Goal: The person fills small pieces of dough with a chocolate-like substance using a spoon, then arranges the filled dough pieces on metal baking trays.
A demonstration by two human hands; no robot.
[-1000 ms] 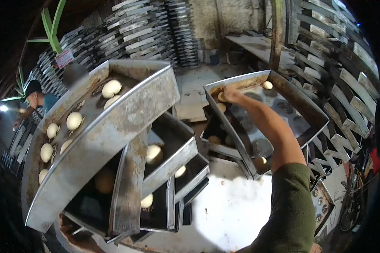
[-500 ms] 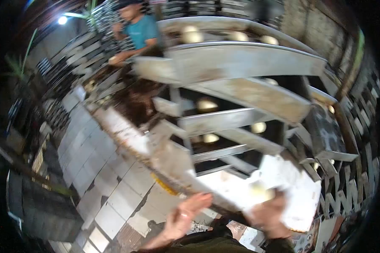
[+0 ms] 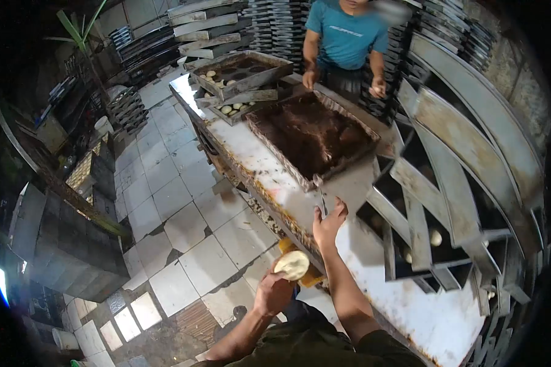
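My left hand (image 3: 273,295) holds a pale flattened dough piece (image 3: 292,265) up in front of the table's edge. Over the white tabletop (image 3: 272,177), my right hand (image 3: 330,223) reaches forward, its fingers by the handle of a small spoon-like utensil (image 3: 322,199). The utensil's far end lies at the near corner of a large tray of dark brown filling (image 3: 315,134). Whether my right fingers touch the handle is hard to tell.
A co-worker in a blue shirt (image 3: 347,38) stands behind the filling tray. Stacked trays with dough balls (image 3: 239,76) stand at the table's far end. Crisscrossed metal trays (image 3: 438,177) rise on the right. Tiled floor (image 3: 165,202) lies to the left.
The view has swung so the filling tray is central. The dough piece, earlier near my right hand, is now in my left hand. My right hand has moved to the utensil.
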